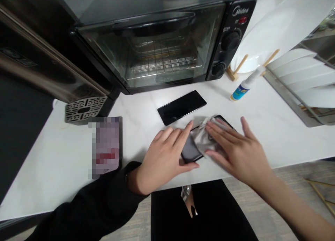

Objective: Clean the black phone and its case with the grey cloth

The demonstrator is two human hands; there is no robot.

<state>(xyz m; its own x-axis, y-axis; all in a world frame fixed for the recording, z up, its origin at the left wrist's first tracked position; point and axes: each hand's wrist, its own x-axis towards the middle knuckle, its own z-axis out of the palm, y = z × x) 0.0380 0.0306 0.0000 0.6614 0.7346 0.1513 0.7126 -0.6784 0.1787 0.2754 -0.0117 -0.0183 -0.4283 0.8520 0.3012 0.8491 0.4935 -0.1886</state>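
This is a home kitchen. A black toaster oven (167,42) with a glass door, wire rack and two knobs stands at the far side of a white marble-look tabletop (274,129). At far right a rack of white plates (300,73) sits beside a wooden stand holding a white bowl (247,65). To the left stands a dark appliance with a perforated drip tray (83,109).

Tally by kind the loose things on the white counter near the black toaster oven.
Black glossy slab phones: 2, the free phone and the held phone, pinned by the left hand.
Grey crumpled cloth: 1, under the right hand.
White plastic spray bottle with blue label: 1.
Blurred flat slab: 1.
Total: 5.
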